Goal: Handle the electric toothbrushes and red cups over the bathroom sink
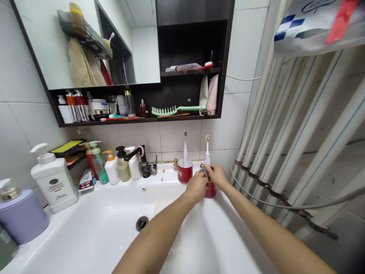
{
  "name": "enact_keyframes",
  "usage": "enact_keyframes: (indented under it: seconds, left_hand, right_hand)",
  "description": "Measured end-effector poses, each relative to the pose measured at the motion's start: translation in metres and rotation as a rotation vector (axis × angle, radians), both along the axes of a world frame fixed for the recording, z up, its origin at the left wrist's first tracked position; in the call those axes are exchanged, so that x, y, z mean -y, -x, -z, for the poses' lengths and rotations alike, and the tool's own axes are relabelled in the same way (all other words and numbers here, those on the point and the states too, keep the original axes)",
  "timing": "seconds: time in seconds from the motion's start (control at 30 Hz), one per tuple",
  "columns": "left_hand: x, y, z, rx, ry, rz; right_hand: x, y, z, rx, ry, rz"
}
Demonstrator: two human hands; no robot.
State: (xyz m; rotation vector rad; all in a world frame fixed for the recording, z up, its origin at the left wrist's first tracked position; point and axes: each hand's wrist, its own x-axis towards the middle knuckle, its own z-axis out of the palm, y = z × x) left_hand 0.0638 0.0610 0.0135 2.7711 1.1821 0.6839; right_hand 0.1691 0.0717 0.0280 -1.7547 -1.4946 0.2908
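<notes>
On the right rim of the sink, my left hand has its fingers closed at the side and rim of a red cup. My right hand pinches the lower body of a pale electric toothbrush, which stands upright with its head up. The brush's lower end is at the cup's mouth; my hands hide how deep it sits. Just left of them, a second red cup with gold marks holds another pale electric toothbrush. A small loose brush head lies on the ledge beside the black faucet.
The white sink lies below my forearms. Pump bottles line its back left edge. A dark mirror cabinet hangs above, with a green hairbrush on its shelf. White pipes stand at the right behind a grey hose.
</notes>
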Motion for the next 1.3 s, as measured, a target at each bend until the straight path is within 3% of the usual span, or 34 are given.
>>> enact_keyframes:
  seconds: [0.13,0.27,0.43,0.53,0.63,0.77,1.03,1.17,1.3]
  left_hand:
    - [-0.027,-0.019,0.001,0.000,0.013,-0.026]
    - [-0.043,-0.023,0.000,-0.005,-0.030,-0.057]
    - [-0.053,0.006,0.000,0.084,-0.181,-0.216]
    - [-0.059,0.028,0.002,0.077,-0.094,-0.320]
    - [-0.059,0.041,0.005,0.045,0.051,-0.293]
    - [-0.036,0.055,0.014,0.078,0.064,-0.252]
    - [0.045,0.102,0.047,0.133,0.156,-0.235]
    - [0.065,0.118,0.055,0.150,0.201,-0.255]
    - [0.074,0.126,0.061,0.157,0.250,-0.287]
  right_hand:
    - [-0.030,-0.016,0.002,0.000,0.025,0.004]
    - [-0.055,-0.024,0.004,-0.019,0.024,-0.010]
    - [-0.074,-0.024,0.009,-0.052,-0.005,-0.021]
    - [-0.070,-0.023,0.004,-0.062,-0.048,-0.007]
    - [-0.054,-0.015,-0.007,-0.058,-0.162,0.042]
    - [-0.024,0.016,-0.005,-0.048,-0.265,-0.027]
    - [0.016,0.087,0.051,-0.078,-0.036,-0.323]
    - [0.030,0.106,0.062,-0.056,0.032,-0.419]
    - [0.039,0.118,0.065,-0.031,0.069,-0.416]
